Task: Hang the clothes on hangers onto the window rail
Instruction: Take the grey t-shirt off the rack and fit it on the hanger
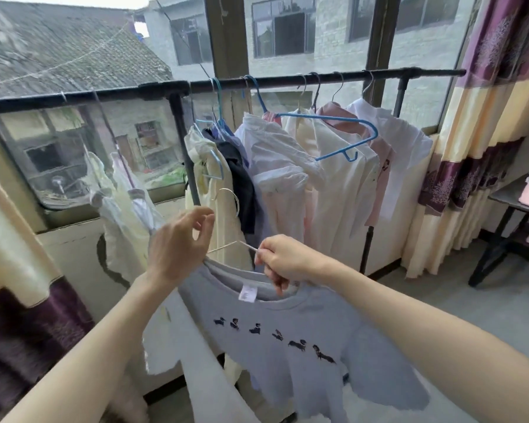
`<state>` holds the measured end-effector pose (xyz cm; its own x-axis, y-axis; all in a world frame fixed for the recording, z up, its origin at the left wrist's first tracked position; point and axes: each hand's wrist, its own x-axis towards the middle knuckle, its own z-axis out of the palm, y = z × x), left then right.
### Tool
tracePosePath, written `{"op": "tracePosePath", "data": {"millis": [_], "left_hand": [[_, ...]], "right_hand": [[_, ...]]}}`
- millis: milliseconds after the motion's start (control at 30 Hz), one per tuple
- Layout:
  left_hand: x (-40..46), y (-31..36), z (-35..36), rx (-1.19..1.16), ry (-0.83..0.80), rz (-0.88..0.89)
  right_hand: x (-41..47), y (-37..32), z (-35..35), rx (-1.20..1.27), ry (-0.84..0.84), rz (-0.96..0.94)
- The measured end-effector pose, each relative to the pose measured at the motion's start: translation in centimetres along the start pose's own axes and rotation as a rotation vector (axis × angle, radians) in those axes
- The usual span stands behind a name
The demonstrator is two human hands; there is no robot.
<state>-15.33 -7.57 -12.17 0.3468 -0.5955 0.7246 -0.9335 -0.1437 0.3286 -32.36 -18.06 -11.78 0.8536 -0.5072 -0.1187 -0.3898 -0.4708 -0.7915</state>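
A light grey T-shirt (pixel 290 340) with a row of small dark dog prints hangs in front of me on a thin pale wire hanger (pixel 226 193). My left hand (pixel 177 248) holds the shirt's collar at the hanger's left shoulder, fingers curled. My right hand (pixel 284 259) pinches the collar and the hanger wire on the right side. The hanger's hook points up, well below the black window rail (pixel 153 90), which runs across the window.
Several garments hang on the rail: white, cream and pink tops (pixel 333 166) on the right, pale ones (pixel 119 206) on the left. An empty blue hanger (pixel 345 129) lies over them. A purple and cream curtain (pixel 483 123) and a table (pixel 519 206) stand at right.
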Motion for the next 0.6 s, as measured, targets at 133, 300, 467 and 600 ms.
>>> {"op": "tracePosePath", "data": {"millis": [133,300,467,600], "left_hand": [[4.0,-0.8,-4.8,0.197,0.151,0.014],[7.2,-3.3,-8.3,0.403,-0.055,-0.233],[8.6,-5.5,-9.9,0.481,-0.262,-0.334],[8.4,-6.8,-9.5,0.498,-0.407,-0.391]], "right_hand": [[3.2,-5.8,0.0,0.196,0.059,-0.064],[7.0,-12.2,-0.6,0.39,0.166,-0.137],[10.7,-16.8,-0.4,0.339,0.304,-0.247],[14.0,-19.4,0.2,0.203,0.401,-0.326]]}}
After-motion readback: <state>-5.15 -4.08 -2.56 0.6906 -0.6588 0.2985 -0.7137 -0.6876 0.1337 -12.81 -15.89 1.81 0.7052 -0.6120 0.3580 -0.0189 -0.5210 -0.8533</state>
